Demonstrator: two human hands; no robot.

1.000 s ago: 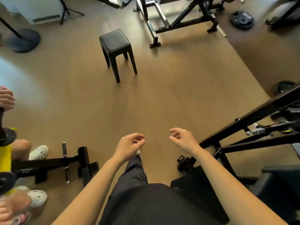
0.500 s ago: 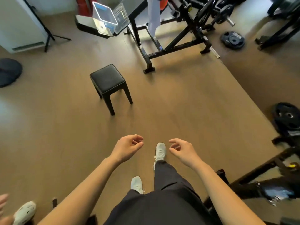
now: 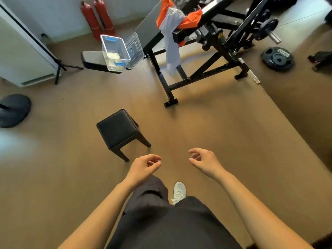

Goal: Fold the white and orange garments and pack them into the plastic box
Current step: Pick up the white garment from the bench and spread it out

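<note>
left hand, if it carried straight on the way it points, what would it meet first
Probably the black metal bench frame; between it and the left hand only bare brown floor shows, though depth is unclear.

Black stool (image 3: 120, 130), 2 red extinguishers (image 3: 97, 17), weight plate (image 3: 277, 58)

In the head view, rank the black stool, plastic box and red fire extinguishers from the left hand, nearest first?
1. Black stool, just ahead of the left hand.
2. Plastic box, farther ahead on a padded bench.
3. Fire extinguishers, behind it by the far wall.
</note>
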